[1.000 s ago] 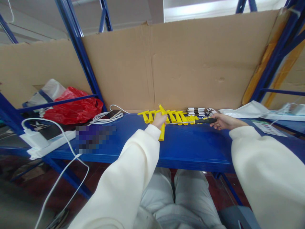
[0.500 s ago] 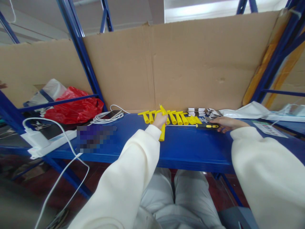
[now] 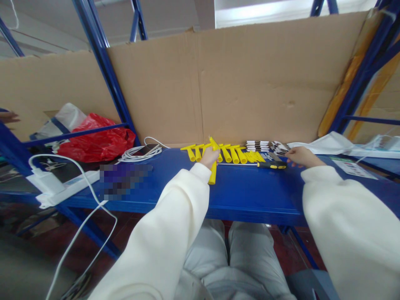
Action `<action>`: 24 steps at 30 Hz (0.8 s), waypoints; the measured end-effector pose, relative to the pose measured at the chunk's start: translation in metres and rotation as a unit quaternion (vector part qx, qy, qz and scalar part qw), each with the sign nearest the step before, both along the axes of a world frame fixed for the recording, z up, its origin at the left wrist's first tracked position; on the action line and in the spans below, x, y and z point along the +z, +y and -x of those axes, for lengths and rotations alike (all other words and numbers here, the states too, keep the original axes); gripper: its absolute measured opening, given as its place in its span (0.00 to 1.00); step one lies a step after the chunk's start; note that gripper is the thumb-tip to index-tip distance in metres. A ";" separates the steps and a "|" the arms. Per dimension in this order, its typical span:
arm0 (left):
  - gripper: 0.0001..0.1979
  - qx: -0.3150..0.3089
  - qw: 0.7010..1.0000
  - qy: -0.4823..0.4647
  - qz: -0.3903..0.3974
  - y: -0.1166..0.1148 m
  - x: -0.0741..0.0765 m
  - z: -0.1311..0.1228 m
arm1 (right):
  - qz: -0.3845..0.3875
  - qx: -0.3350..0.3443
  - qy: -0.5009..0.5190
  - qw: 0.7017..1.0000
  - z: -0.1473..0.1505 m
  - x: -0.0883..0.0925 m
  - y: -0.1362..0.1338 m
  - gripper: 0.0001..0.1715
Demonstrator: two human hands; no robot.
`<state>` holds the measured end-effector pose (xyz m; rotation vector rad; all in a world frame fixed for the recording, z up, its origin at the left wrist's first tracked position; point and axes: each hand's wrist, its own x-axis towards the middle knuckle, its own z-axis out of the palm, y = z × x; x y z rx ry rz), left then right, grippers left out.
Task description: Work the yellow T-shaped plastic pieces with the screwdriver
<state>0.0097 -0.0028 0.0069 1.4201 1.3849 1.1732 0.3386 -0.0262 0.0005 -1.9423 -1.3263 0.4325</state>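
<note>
My left hand (image 3: 210,158) is closed around a yellow plastic T-shaped handle (image 3: 212,175), whose round lower end sticks out below my fingers. Behind it, several similar yellow T-shaped handles (image 3: 233,154) stand in a row. My right hand (image 3: 301,157) is at the right end of the row, fingers bent together by a pile of small silvery pieces (image 3: 279,147); what the fingertips pinch, if anything, is too small to tell. Just left of that hand lies a screwdriver (image 3: 271,165) with a black and yellow grip. Small flat yellow pieces (image 3: 254,157) lie behind its shaft.
White-and-black stacked packs (image 3: 258,146) stand against the cardboard wall (image 3: 243,83). On the left of the blue table (image 3: 250,196) are coiled white cable (image 3: 140,153), a power strip (image 3: 71,187) and a red bag (image 3: 98,137). Another person's hand (image 3: 8,117) shows at far left.
My right hand has moved slightly right and up, away from the screwdriver grip and towards the silvery pieces. My left hand stays on the yellow handle. The other person's hand reaches further into view.
</note>
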 end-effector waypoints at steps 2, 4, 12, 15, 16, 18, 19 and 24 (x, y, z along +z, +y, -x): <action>0.08 0.003 1.000 -0.001 0.001 -0.001 0.001 0.000 | -0.015 -0.017 -0.054 0.998 0.006 0.006 -0.006 0.18; 0.09 0.004 1.000 -0.002 0.002 -0.002 0.001 0.000 | -0.027 -0.032 -0.099 0.994 0.013 0.012 -0.012 0.22; 0.10 0.002 1.000 0.002 -0.003 -0.004 0.001 0.000 | -0.106 0.064 -0.073 0.990 0.024 0.005 -0.010 0.11; 0.08 -0.001 1.000 0.030 0.001 -0.005 0.002 0.000 | -0.102 0.078 -0.118 0.985 0.018 -0.003 0.002 0.09; 0.07 0.000 0.999 0.042 0.002 -0.006 0.003 0.000 | -0.102 0.079 -0.133 0.983 0.016 -0.005 0.005 0.09; 0.06 -0.003 0.998 0.063 0.007 -0.007 0.003 0.000 | -0.101 0.078 -0.153 0.980 0.011 -0.008 0.011 0.09; 0.08 -0.007 0.997 0.073 0.009 -0.007 0.003 0.000 | -0.102 0.078 -0.161 0.979 0.010 -0.009 0.013 0.09; 0.27 -0.043 0.991 0.123 -0.041 0.000 -0.005 0.000 | -0.105 0.091 -0.194 0.971 0.004 -0.014 0.020 0.07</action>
